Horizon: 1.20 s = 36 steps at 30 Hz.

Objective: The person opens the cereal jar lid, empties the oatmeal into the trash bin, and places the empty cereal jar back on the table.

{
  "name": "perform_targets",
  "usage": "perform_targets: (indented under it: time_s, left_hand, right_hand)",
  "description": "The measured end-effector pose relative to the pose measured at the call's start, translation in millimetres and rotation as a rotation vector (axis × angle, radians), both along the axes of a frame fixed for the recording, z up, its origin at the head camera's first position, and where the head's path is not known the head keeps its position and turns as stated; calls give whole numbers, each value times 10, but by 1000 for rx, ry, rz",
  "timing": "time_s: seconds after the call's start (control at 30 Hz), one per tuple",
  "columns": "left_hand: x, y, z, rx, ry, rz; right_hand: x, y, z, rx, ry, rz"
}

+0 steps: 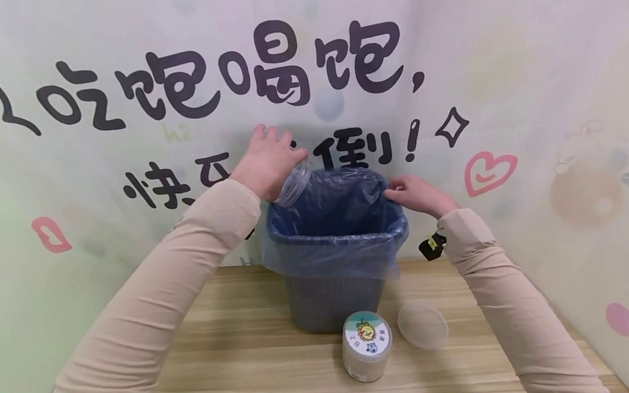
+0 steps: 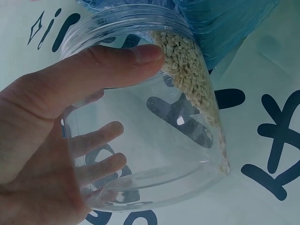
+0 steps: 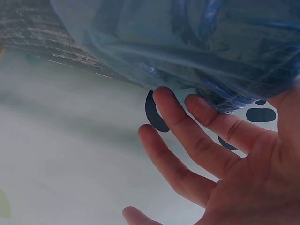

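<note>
My left hand (image 1: 270, 160) grips a clear plastic jar (image 1: 295, 185), tipped with its mouth toward the trash bin (image 1: 334, 297). Pale flakes like oats (image 2: 187, 75) lie along one side of the jar, reaching up to its neck, as the left wrist view shows. A thin blue bag (image 1: 329, 259) lines the bin and folds over its rim. At the bin's right rim, my right hand (image 1: 414, 193) holds the edge. Its fingers (image 3: 201, 145) are spread outside the bag in the right wrist view; the thumb is mostly hidden behind the bag.
In front of the bin stands a lidded round jar (image 1: 367, 352) with a sunflower label on top. A clear round lid (image 1: 423, 326) lies to its right on the wooden table (image 1: 232, 352). Close behind the bin hangs a printed wall cloth (image 1: 491, 77).
</note>
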<state>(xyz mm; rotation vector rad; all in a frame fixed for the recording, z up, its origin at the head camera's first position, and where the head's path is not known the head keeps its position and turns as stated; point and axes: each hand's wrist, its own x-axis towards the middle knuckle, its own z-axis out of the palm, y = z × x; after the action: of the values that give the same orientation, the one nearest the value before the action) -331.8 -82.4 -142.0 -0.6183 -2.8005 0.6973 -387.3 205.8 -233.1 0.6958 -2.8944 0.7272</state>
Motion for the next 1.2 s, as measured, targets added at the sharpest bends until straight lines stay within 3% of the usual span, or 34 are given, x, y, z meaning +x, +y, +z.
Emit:
perform_targets:
  time_s: [0.93,1.2]
  left_hand:
    - [25,15,-31,-1,-2,-10]
    - [-12,56,-39,-31,34,-1]
  right_hand:
    - [2,3,-31,-12,-11,-1]
    - [3,-7,-5,-37,-31,-3]
